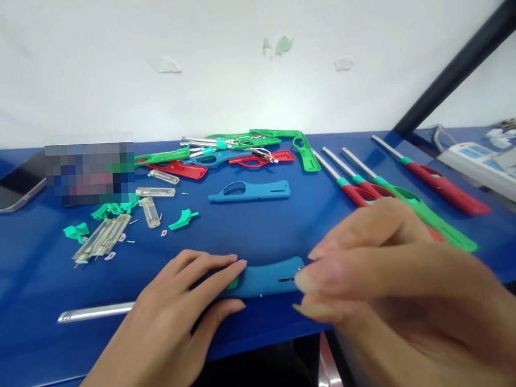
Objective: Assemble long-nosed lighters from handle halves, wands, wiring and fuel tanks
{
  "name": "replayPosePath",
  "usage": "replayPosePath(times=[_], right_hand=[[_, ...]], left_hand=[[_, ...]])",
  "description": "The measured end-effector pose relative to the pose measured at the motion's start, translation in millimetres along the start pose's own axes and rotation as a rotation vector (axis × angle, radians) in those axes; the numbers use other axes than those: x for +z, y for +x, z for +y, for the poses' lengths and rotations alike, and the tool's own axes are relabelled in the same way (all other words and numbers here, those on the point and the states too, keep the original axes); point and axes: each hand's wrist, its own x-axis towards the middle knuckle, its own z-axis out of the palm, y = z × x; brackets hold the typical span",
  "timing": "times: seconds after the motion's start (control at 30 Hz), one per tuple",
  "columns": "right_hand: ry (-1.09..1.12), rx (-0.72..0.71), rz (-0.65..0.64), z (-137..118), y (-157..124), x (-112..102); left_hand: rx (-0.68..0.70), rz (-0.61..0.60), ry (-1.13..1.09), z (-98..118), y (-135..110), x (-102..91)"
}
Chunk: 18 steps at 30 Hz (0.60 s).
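Near the table's front edge lies a blue long-nosed lighter (268,277) with a metal tube (96,312) pointing left. My left hand (181,299) holds it down, fingers over the trigger area and thumb along the near side; a bit of green shows by the fingertips. My right hand (372,274) is closed in a pinch at the right end of the handle. What it pinches, if anything, is too small and blurred to name. Behind the lighter lies a loose blue handle half (258,191).
Finished-looking lighters in red (448,185) and green (430,214) lie at right. Green handle shells (305,151) and metal tubes pile up at the back. At left are clear fuel tanks (110,237), green triggers (184,219), small screws and a phone (13,181). A white device (492,172) stands far right.
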Motion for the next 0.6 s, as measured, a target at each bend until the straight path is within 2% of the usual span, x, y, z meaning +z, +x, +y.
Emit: replayPosePath(times=[0.1,0.23,0.33,0.47,0.6], right_hand=[[-0.078,0.004,-0.018,-0.7,-4.8,1.3],[-0.136,0.019,0.003,12.5,-10.4,6.3],[-0.127,0.07,0.144,15.1,-7.9,9.2],[-0.04,-0.03,0.31,11.2,0.1,11.2],[0.086,-0.036,0.29,21.7,-1.3,8.6]], left_hand=[[0.056,-0.012,-0.018,5.8,8.4,0.3],[0.105,0.051,-0.047,5.3,13.4,8.2],[0.112,0.06,-0.064,1.7,11.2,15.2],[0.067,0.029,-0.067,0.7,5.5,19.2],[0.047,0.028,-0.064,1.8,6.2,18.8]])
